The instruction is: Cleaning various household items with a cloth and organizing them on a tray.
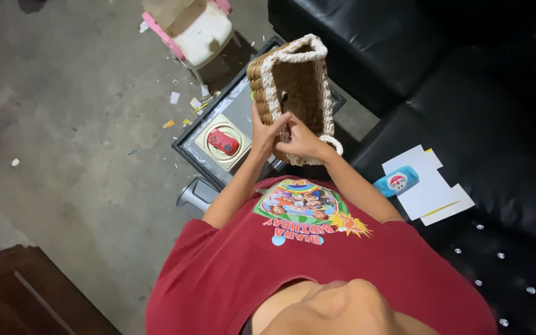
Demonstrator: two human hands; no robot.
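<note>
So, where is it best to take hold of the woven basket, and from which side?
The woven basket stands tipped on its side on the glass table, open mouth toward the sofa. The white-trimmed rim is probably the firmest hold: come from the sofa side, fingers inside, thumb outside. The left hand and right hand grip the near end.

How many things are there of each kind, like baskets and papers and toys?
Woven basket, held by left hand and right hand: 1
White paper sheets: 2
Blue case: 1
Red game controller: 1
Pink-and-white toy chair: 1
Total: 6
</note>
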